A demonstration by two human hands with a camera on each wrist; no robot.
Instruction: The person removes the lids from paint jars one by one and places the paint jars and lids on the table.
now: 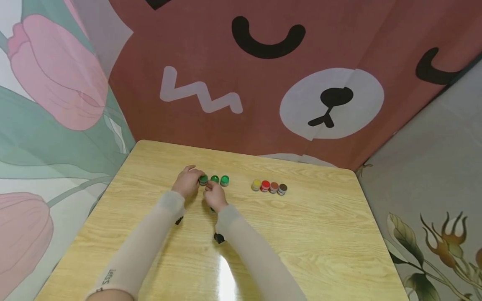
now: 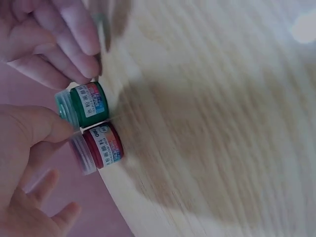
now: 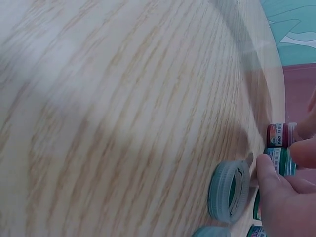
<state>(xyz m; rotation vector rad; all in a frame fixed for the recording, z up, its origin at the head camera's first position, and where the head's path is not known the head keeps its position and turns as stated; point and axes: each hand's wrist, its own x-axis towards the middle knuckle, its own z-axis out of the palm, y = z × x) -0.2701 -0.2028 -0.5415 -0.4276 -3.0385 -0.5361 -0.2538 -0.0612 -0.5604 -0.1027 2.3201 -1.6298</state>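
Note:
My left hand [image 1: 187, 182] is at the left end of a row of small paint jars. Its thumb and a finger pinch around the lid of a dark red paint jar [image 2: 104, 145], which it hides in the head view. Side by side with that jar stands a green paint jar [image 2: 90, 103] with a clear ridged lid; the left thumb reaches its lid too. From the right, my right hand [image 1: 215, 195] touches the green jar's side with its fingertips. Two more green paint jars [image 1: 214, 179] [image 1: 224, 180] stand to the right.
Farther right stand a yellow jar [image 1: 256, 185], a red jar [image 1: 265, 186], an orange-brown jar [image 1: 273, 187] and a dark brown jar [image 1: 282, 189]. A translucent ridged lid [image 3: 217, 192] is nearer me, by my right wrist. Printed cloth hangs behind the wooden table [image 1: 320, 230].

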